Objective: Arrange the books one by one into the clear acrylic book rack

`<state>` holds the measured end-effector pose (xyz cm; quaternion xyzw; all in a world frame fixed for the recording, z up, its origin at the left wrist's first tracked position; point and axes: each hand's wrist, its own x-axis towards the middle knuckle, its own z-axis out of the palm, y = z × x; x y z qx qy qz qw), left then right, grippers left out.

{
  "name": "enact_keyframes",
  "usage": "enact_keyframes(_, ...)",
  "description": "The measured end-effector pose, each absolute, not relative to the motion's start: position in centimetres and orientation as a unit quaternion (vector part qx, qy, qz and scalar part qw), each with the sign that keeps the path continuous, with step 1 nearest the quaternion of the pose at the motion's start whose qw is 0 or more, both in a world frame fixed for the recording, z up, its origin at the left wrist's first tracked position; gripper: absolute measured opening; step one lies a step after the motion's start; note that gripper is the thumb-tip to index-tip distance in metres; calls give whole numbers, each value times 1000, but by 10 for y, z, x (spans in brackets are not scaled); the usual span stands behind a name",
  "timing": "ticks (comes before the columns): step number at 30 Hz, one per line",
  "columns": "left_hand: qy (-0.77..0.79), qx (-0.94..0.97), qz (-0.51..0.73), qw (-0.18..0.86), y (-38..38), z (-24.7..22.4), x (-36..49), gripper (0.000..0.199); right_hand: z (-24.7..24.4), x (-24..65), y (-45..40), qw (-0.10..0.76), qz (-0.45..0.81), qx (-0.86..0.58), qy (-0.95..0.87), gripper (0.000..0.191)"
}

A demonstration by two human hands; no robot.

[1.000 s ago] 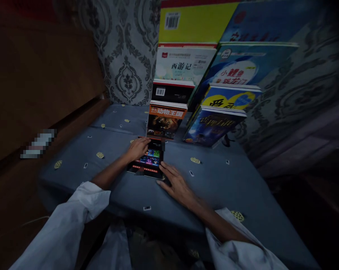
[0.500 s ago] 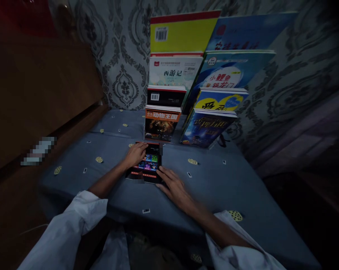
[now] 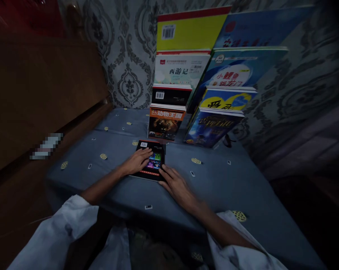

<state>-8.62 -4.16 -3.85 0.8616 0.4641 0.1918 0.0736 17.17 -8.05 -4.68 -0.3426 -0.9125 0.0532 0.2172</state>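
A black book with small colourful pictures and a barcode lies flat on the blue patterned tablecloth. On its left part rests my left hand, palm down with fingers stretched out, covering some of the cover. My right hand lies at the book's right edge, its fingers extended and touching that edge. Neither hand is closed around anything. Just behind the book stands a lion-cover book, the front one of a tiered row.
Beside that row, a second tier of upright books has a dark blue book in front. A yellow book stands highest at the back left. A wooden cabinet borders the table's left side; patterned wallpaper is behind.
My left hand has slid from the book's top edge down toward its left middle, uncovering the barcode. My right hand stays at the right edge. The view has shifted slightly.
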Motion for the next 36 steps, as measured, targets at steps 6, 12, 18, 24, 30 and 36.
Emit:
enact_keyframes(6,470,861,181,76,-70,-37,-82,48,-48,170,-79,221,72,-342,-911,43)
enact_keyframes(12,512,838,176,64,-87,-34,-70,49,-45,179,-75,218,105,-323,-915,45)
enact_keyframes(18,552,807,187,92,-119,-42,-47,53,-36,195,-69,215,130,-319,-914,39)
enact_keyframes(24,499,820,217,177,-153,-40,-13,66,-26,191,-45,199,74,-374,-903,38)
enact_keyframes(30,453,843,197,213,-140,-26,-22,53,-14,180,-59,194,45,-414,-888,33)
enact_keyframes(36,537,824,159,83,-83,-24,-75,46,-17,174,-94,222,96,-410,-879,26)
